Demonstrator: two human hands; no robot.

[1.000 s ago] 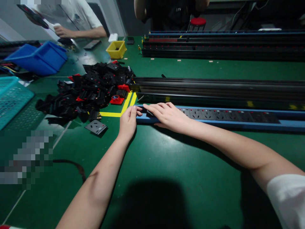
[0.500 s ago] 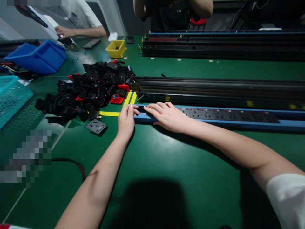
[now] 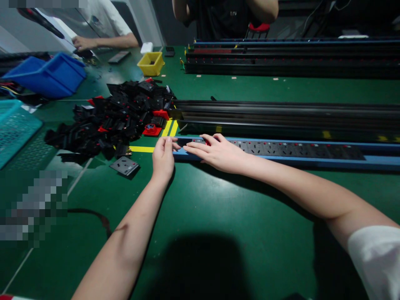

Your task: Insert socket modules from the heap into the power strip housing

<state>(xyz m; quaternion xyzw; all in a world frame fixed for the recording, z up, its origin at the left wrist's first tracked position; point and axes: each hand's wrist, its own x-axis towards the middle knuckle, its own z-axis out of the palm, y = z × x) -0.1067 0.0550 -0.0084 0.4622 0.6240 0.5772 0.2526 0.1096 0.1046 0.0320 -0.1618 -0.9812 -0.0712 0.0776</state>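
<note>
Left hand (image 3: 163, 157) curled at the left end of the long blue channel (image 3: 300, 161), perhaps bracing it, grip unclear; right hand (image 3: 217, 154) lay open across its black rectangular modules (image 3: 276, 148), seemingly steadying them

The right grip (image 3: 215, 155) covers part of the row of socket modules (image 3: 300, 151) from me, and their markings are too small to read. I can't tell where the blue channel (image 3: 381, 159) ends behind the left grip (image 3: 163, 158); its other end leaves the right edge. The left edge cuts the teal basket (image 3: 15, 131).
</note>
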